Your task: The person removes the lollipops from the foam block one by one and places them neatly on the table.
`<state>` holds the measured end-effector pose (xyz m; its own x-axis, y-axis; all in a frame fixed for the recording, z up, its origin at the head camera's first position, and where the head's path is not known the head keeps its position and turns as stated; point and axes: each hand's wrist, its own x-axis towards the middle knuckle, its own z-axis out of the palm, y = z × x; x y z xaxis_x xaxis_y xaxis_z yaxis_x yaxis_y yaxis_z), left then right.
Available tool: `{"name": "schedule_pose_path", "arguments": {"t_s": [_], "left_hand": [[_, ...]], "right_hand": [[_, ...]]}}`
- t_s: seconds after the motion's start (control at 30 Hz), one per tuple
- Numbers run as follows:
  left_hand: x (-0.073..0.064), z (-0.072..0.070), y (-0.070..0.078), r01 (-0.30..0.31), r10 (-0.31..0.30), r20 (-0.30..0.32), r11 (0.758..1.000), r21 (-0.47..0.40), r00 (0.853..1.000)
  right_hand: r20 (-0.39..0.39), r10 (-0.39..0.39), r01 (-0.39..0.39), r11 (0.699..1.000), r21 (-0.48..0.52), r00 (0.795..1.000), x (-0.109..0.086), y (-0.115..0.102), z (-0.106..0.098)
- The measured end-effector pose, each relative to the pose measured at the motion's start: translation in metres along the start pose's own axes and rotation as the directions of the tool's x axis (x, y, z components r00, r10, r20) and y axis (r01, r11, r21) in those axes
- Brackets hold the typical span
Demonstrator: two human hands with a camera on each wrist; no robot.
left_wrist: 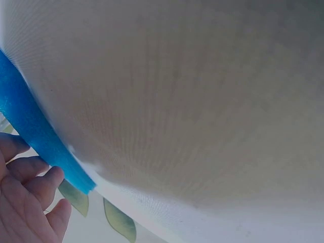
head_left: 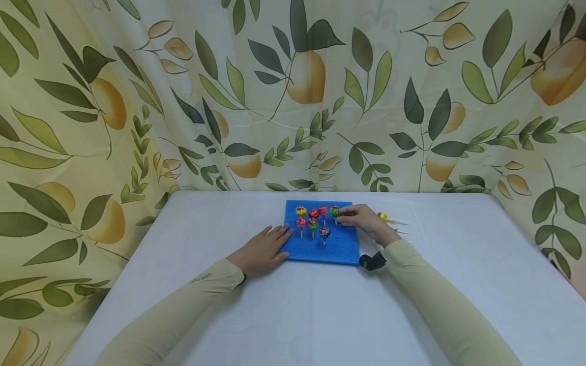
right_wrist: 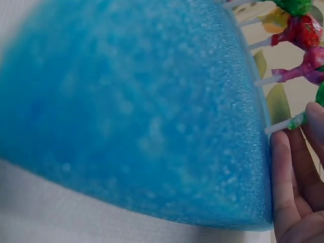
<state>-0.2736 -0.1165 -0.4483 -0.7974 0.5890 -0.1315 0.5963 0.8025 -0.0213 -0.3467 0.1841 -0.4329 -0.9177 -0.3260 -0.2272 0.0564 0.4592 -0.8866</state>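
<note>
On the blue foam board [head_left: 304, 250]: right hand [head_left: 364, 220] pinched green lollipop [head_left: 334, 209].
Left hand [head_left: 262, 249], fingers extended, touched board's left side; steady base, vertical stick [right_wrist: 277, 127] seemed best.

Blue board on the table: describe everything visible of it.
The blue board is a roughly rectangular slab with visible thickness and a speckled, foam-like look. It lies flat on the white table. Several wrapped lollipops stand upright by their sticks in its back part; the front strip is bare. The left hand rests its fingers at the left edge; whether the right hand touches the board is unclear.
</note>
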Motion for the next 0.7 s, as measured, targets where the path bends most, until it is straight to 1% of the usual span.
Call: {"name": "schedule_pose_path", "arguments": {"t_s": [0.13, 0.27, 0.47, 0.7], "left_hand": [[0.0, -0.0001, 0.0001, -0.001, 0.001, 0.003, 1.0, 0.002, 1.0], [-0.0003, -0.0006, 0.0003, -0.002, 0.002, 0.006, 1.0, -0.004, 1.0], [0.0, 0.0002, -0.0003, -0.004, 0.004, 0.003, 1.0, -0.004, 1.0], [0.0, 0.0003, -0.0001, -0.003, 0.003, 0.0, 1.0, -0.01, 1.0]], "right_hand": [[-0.023, -0.018, 0.018, 1.0, -0.005, 1.0, 0.0022, -0.0007, 0.0024], [-0.041, -0.002, 0.003, 1.0, 0.011, 0.999, 0.0035, -0.0018, 0.0038], [-0.038, -0.002, 0.005, 0.996, 0.087, 0.999, 0.0053, -0.0023, 0.0018], [-0.017, -0.018, 0.021, 0.991, 0.133, 1.0, 0.0073, -0.0053, -0.0025]]}}
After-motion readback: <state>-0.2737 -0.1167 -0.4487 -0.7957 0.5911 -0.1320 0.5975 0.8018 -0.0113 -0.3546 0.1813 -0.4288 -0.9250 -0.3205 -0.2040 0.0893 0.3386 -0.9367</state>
